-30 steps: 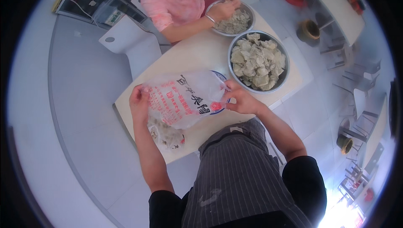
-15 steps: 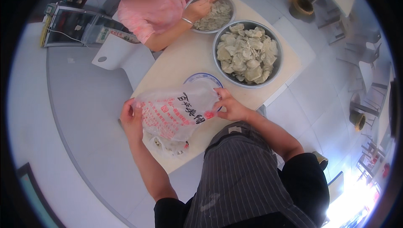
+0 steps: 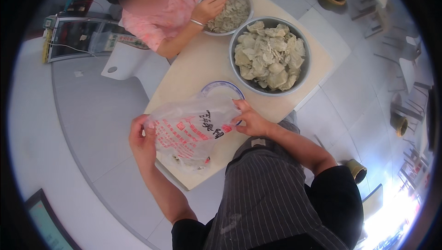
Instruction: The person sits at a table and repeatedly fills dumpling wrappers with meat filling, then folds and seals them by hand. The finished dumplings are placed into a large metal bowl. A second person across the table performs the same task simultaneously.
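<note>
A thin, see-through plastic bag [image 3: 177,112] with red and black print is stretched between my two hands above the table's near end. My left hand [image 3: 143,135] pinches its left edge, thumb against the film. On the other side my right hand [image 3: 251,118] grips the right edge between thumb and fingers. Behind the bag, partly covered by it, lies a white plate [image 3: 223,84] with a blue patterned rim. Some dark and pale bits show near the bag's lower end; I cannot make out whether they are inside or under it.
A large metal basin [image 3: 307,61] heaped with pale greenish, flaky pieces [image 3: 271,57] stands at the table's far right. Beyond it, a co-worker in pink handles smaller pieces over a second metal bowl [image 3: 251,13]. A white chair [image 3: 123,61] stands left of the table [image 3: 184,73].
The bag is still held at both edges, its film shifted slightly and its print creased differently. My head view has moved a little. The co-worker's hands have shifted over the bowl.
</note>
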{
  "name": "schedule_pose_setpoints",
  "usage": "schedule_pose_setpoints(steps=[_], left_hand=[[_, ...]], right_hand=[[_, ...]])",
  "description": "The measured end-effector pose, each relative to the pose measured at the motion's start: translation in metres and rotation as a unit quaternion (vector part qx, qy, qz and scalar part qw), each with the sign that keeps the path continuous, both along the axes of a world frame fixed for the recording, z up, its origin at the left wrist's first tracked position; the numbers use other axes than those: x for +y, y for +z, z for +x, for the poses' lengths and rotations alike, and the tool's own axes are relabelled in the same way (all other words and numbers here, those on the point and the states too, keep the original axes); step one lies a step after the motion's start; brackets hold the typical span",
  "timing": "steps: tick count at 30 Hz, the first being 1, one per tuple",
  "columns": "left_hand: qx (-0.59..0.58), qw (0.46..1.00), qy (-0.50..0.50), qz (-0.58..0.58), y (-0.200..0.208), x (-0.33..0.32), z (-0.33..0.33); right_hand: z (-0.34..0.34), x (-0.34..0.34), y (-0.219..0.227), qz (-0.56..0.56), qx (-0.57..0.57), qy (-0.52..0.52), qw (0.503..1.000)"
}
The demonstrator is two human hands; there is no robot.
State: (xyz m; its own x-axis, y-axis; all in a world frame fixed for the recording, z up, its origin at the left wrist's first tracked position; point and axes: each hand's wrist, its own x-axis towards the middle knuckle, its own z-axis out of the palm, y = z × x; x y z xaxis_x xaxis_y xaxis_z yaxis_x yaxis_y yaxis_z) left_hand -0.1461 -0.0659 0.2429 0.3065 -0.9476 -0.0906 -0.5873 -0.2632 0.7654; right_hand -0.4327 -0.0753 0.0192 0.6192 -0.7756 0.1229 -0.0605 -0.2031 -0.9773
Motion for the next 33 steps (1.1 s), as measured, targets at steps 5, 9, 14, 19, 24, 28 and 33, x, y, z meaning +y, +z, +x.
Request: schedule_pose_setpoints(steps=[5,9,14,19,24,28,33], left_hand=[[-0.012,0.999,-0.031,-0.014,0.011,-0.004,-0.010],[-0.018,0.999,-0.033,-0.006,0.018,-0.005,-0.017],[-0.057,0.996,-0.048,-0.045,0.025,-0.005,-0.027],[-0.044,0.996,-0.054,-0.051,0.028,-0.003,-0.034],[-0.025,0.998,-0.039,-0.046,0.026,0.002,-0.032],[-0.039,0.994,-0.063,-0.077,0.025,0.007,-0.035],[-0.006,0.997,-0.051,-0.051,0.027,0.008,-0.039]], right_hand=[[-0.001,0.000,-0.002,-0.009,0.008,-0.009,1.000],[-0.001,0.000,-0.003,-0.009,-0.003,-0.014,1.000],[0.001,-0.002,0.002,0.002,-0.012,-0.011,1.000],[0.001,-0.003,0.008,0.016,0.000,-0.002,1.000],[0.000,-0.002,0.011,0.006,0.024,0.000,1.000],[0.001,-0.002,0.006,-0.015,0.025,0.004,1.000],[0.001,0.001,0.015,0.013,0.018,0.018,1.000]])
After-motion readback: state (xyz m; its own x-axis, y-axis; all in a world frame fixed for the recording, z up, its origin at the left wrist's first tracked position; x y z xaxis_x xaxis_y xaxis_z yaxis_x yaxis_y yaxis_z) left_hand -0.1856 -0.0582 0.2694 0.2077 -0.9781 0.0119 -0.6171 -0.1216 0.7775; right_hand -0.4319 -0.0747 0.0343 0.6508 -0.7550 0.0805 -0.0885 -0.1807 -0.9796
